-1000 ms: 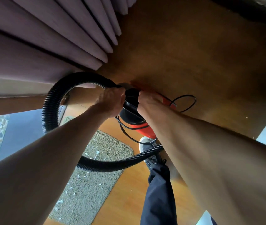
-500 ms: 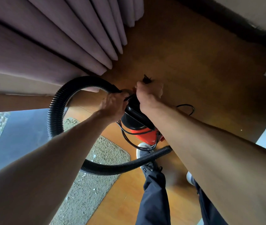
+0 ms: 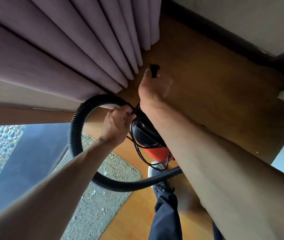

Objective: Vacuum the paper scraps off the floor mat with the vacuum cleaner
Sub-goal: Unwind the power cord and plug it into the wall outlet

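Hands are both closed on something: the right hand (image 3: 155, 89), stretched far toward the curtain (image 3: 68, 49), grips a black plug (image 3: 154, 70), while the left hand (image 3: 117, 123) curls round the end of the black ribbed hose (image 3: 75, 134). Just right of the left hand is the vacuum cleaner (image 3: 146, 135), black on top and red below. It is beside the floor mat (image 3: 94, 213), where pale paper scraps (image 3: 92, 192) lie scattered and the hose loops across.
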